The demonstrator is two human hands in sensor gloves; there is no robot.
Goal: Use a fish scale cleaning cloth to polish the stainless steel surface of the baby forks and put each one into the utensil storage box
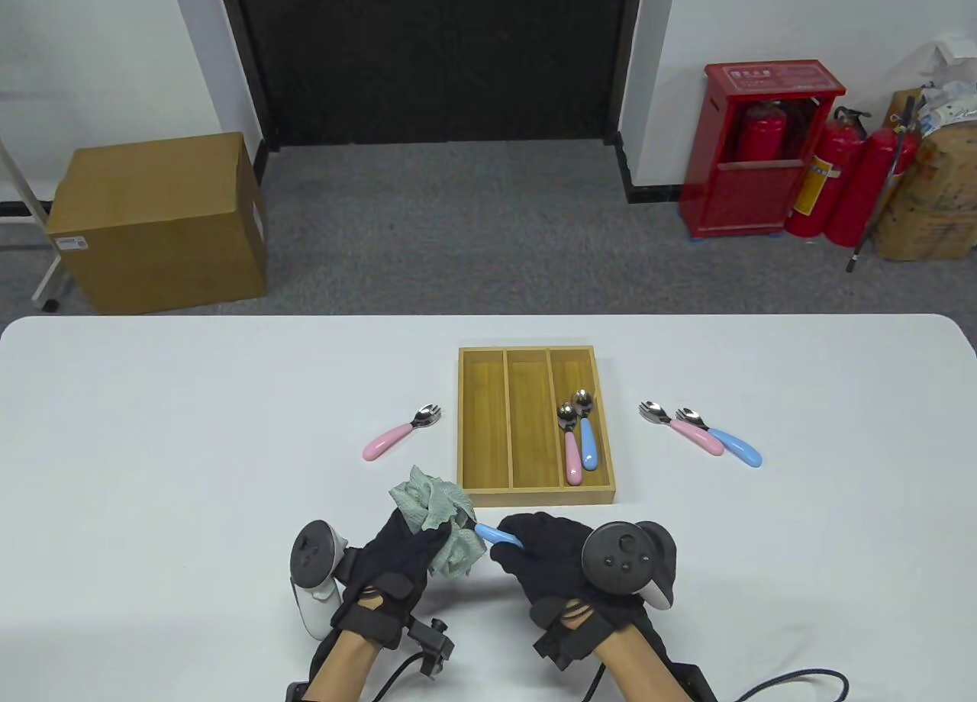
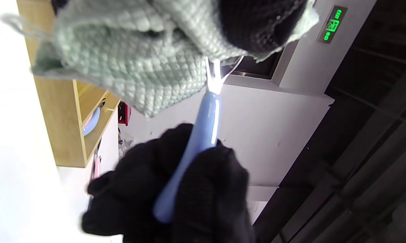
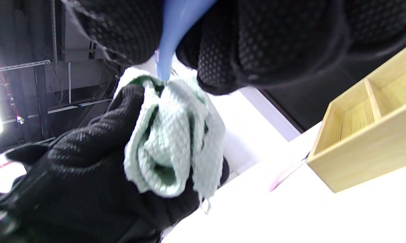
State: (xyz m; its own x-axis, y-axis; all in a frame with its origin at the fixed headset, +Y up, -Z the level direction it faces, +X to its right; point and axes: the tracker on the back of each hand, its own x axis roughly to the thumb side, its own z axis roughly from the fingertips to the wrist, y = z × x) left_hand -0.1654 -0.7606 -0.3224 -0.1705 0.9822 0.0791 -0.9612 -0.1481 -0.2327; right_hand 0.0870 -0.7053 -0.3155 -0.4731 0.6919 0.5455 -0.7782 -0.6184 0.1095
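Observation:
My left hand (image 1: 416,545) grips the pale green fish scale cloth (image 1: 443,515), bunched round the steel head of a blue-handled baby fork (image 1: 496,535). My right hand (image 1: 534,549) pinches that fork's blue handle (image 2: 203,135). In the left wrist view the tines (image 2: 213,72) poke out of the cloth (image 2: 138,60). The wooden storage box (image 1: 536,426) lies just beyond my hands, with a pink and a blue utensil (image 1: 578,439) in its right compartment. A pink fork (image 1: 398,433) lies left of the box. A pink fork (image 1: 681,427) and a blue fork (image 1: 721,439) lie to its right.
The white table (image 1: 153,442) stretches wide on both sides. The box's left and middle compartments (image 1: 507,420) hold nothing. Beyond the table stand a cardboard box (image 1: 156,221) on the floor and red fire extinguishers (image 1: 824,175).

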